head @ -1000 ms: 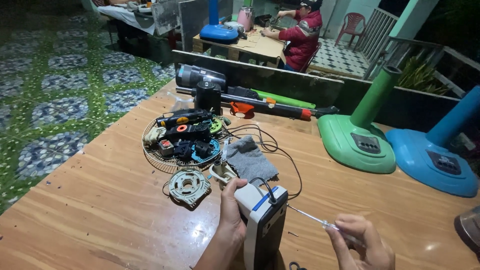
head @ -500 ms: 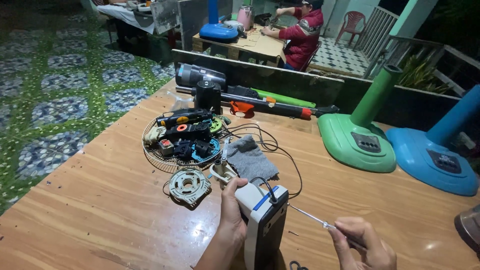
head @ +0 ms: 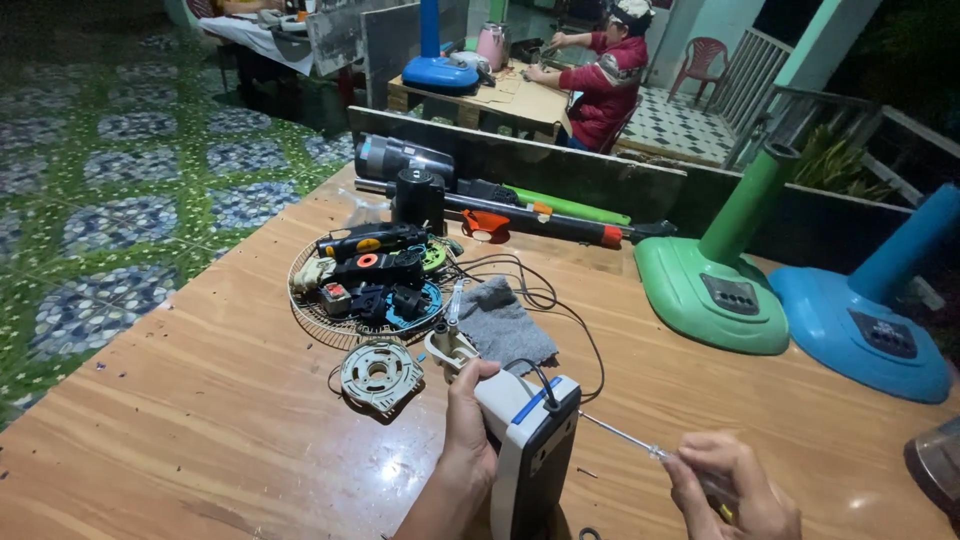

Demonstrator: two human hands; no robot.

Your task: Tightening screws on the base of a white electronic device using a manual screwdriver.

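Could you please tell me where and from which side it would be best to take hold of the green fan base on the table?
Probably the upright green column of the green fan base, from the near side: it is narrow enough to grip, and the sloped foot is broad.

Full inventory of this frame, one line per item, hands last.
table: 1, wood, foreground
casing: 1, white with blue stripe, in left hand
screwdriver: 1, metal shaft, tip at casing
cloth: 1, grey, mid-table
grille: 1, wire, holding small parts
round part: 1, pale, beside grille
fan bases: green, blue, right side
person: 1, red top, far table
left hand: grips casing
right hand: holds screwdriver
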